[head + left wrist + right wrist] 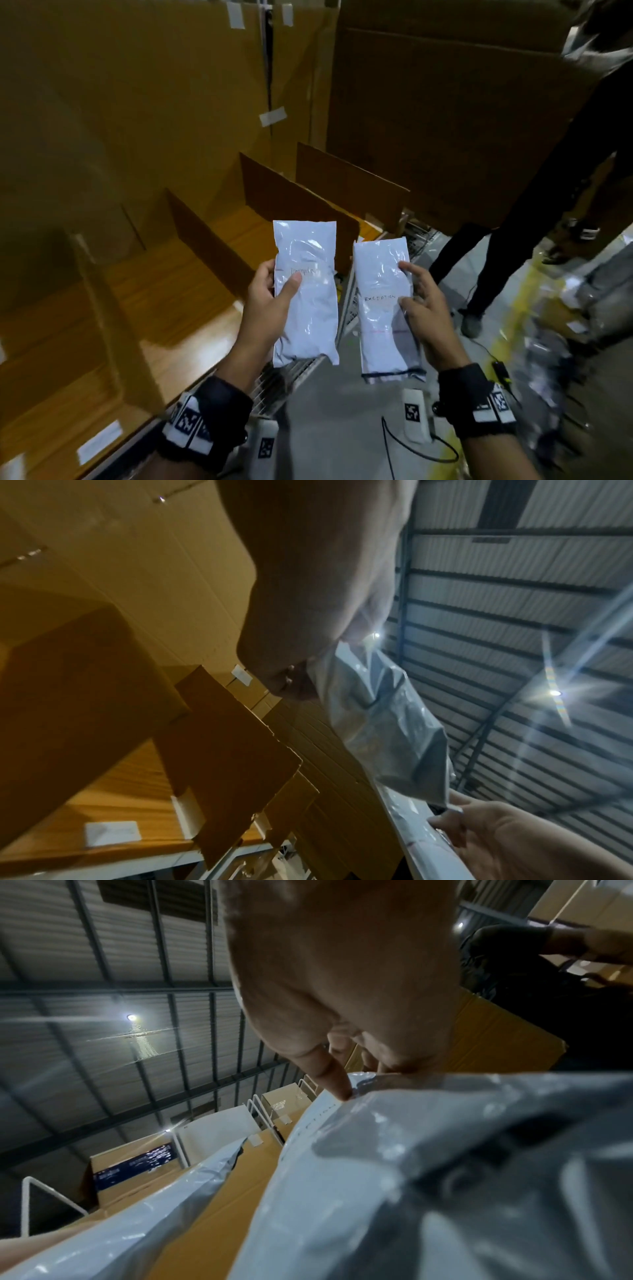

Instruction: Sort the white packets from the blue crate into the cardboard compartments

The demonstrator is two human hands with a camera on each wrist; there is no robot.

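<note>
I hold two white plastic packets upright side by side in front of me. My left hand (274, 294) grips the left packet (308, 308), thumb across its front by faint handwriting. My right hand (418, 305) holds the right packet (383, 308), marked "EXCEPTION", with thumb and a finger on its right edge. The left wrist view shows the left packet (394, 723) hanging from my fingers; the right packet (428, 1177) fills the right wrist view. Cardboard compartments (212, 246) with upright dividers stand to the left and behind the packets. The blue crate is not in view.
Tall cardboard walls (137, 102) rise behind the compartments. Another person in dark trousers (507, 240) stands at the right on the grey floor. A wire rack edge (294, 373) runs below the packets. Cables and a small device (416, 414) lie on the floor near my feet.
</note>
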